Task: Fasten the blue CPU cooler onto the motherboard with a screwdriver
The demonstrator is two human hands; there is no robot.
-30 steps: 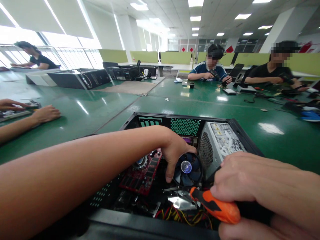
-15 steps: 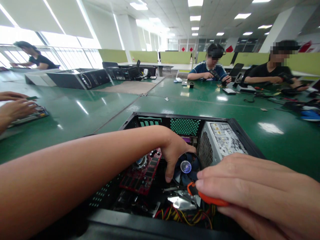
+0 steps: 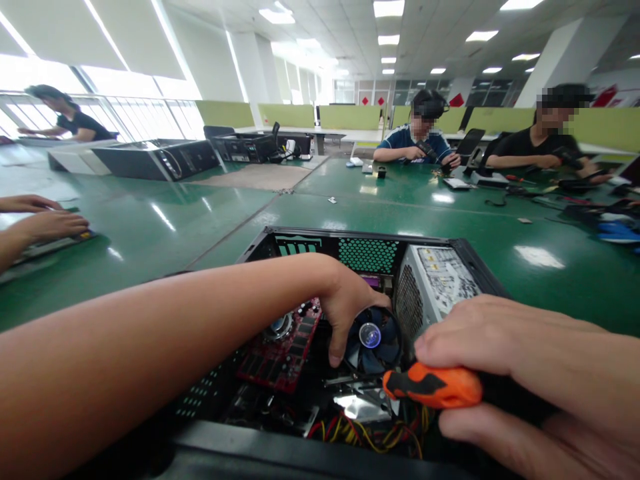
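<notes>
An open black computer case (image 3: 350,237) lies on the green table right in front of me. My left hand (image 3: 347,310) reaches down inside it, thumb and fingers curled round the rim of the blue cooler fan (image 3: 373,337). A red expansion card (image 3: 287,343) sits just left of that hand. My right hand (image 3: 520,373) is closed round an orange-and-black screwdriver handle (image 3: 433,387), held low over the case near the grey power supply (image 3: 433,283). The screwdriver's shaft is hidden.
Yellow and red cables (image 3: 370,433) bunch at the case's near edge. A co-worker's hands (image 3: 45,223) rest on a board at the left. Two people sit across the table among tools and parts (image 3: 475,180). More computer cases (image 3: 160,157) stand at the back left.
My right hand has turned so more of the orange handle shows, and has shifted slightly. The co-worker's hands at the left have moved about on their board. My left hand stays on the fan.
</notes>
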